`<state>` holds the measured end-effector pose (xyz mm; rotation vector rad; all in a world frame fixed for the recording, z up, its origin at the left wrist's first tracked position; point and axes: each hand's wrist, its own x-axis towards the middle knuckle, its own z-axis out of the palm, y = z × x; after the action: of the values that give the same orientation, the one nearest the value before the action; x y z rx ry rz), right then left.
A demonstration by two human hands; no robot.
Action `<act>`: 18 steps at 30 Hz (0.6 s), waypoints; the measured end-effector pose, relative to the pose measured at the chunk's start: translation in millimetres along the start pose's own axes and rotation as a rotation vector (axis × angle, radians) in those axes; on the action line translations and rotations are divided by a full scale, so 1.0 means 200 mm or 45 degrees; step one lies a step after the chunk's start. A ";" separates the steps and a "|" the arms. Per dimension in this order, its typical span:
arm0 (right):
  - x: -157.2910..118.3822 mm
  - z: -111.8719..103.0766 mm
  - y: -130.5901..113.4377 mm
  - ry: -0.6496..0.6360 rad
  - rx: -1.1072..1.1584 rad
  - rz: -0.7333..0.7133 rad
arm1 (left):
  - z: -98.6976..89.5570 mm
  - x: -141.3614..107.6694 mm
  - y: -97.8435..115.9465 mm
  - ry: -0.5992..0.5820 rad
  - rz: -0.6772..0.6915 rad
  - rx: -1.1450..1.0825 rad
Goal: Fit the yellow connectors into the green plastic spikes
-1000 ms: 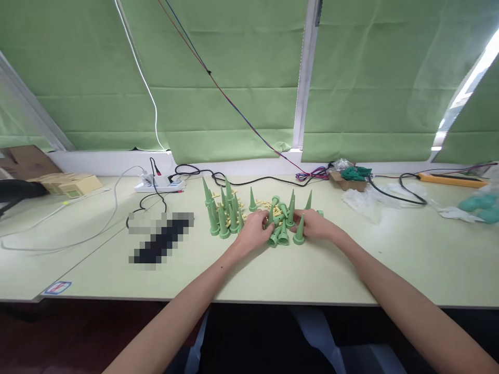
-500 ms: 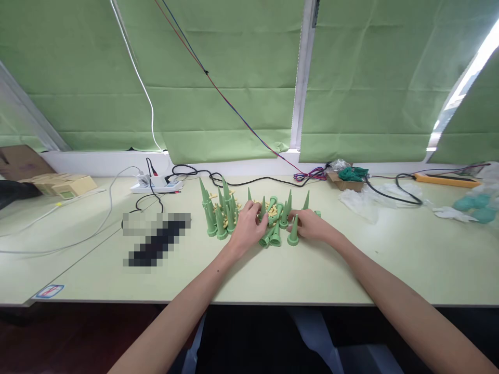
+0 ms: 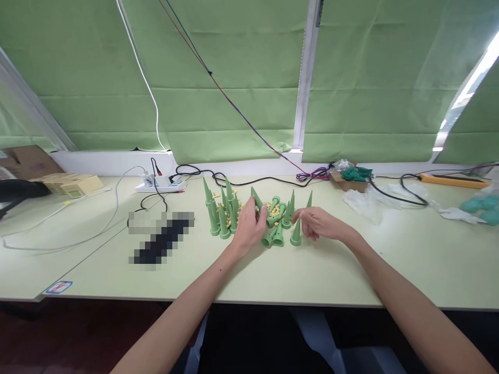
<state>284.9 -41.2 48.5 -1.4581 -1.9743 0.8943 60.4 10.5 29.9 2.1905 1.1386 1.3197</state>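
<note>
My left hand is closed on a green plastic cone spike, which leans between the thumb and fingers. My right hand has its index finger stretched out and its other fingers curled, with nothing visible in them. That index finger is at the tip of an upright green spike; whether it touches cannot be told. Between the hands lie several spikes on their sides, hollow ends showing, beside small yellow pieces. Left of my left hand stands a cluster of upright spikes, with more yellow pieces among them.
A pixelated dark object lies to the left. Behind it is a white power strip with a black cable along the back. Right of centre are a small cardboard box with green material and clear plastic bags.
My right hand has drawn back slightly to the right, its index finger now over the spike's tip. The spike in my left hand has tipped from upright to leaning. The view has shifted slightly.
</note>
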 end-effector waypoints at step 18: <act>0.04 -0.10 0.12 0.542 -0.439 -0.023 | 0.00 -0.01 0.01 0.014 0.066 -0.045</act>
<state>312.1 -24.1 42.3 -1.6488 -1.8652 0.2065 61.5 7.2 29.4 2.2043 1.0609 1.3642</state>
